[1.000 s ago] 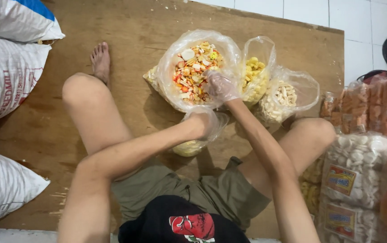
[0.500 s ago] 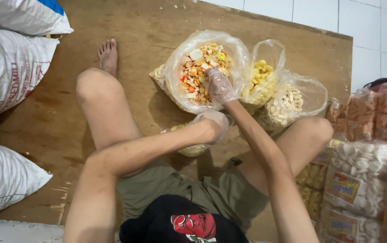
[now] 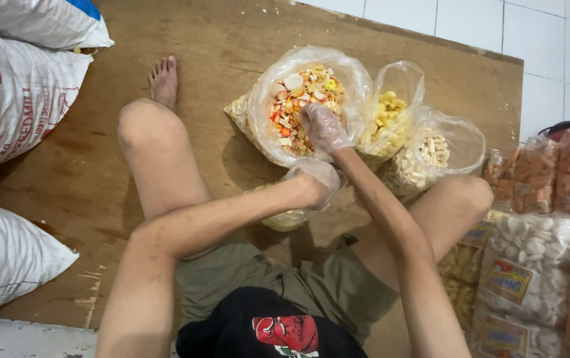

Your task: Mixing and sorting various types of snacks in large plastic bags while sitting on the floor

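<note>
The gloved right hand (image 3: pixel 323 127) grasped brittle, light mixed crackers (image 3: pixel 298 106) inside the big bag (image 3: pixel 358 79); just below it, the left hand (image 3: pixel 316 182) gripped a floppy small bag (image 3: pixel 285 219) by its rim.

clear plastic gloves, olive shorts, barefoot

A brown wooden board (image 3: pixel 132 172) lies on the floor. Directly on it stand three open plastic bags of crackers (image 3: pixel 298 99) and white sacks (image 3: pixel 13 99) at its left edge.
</note>
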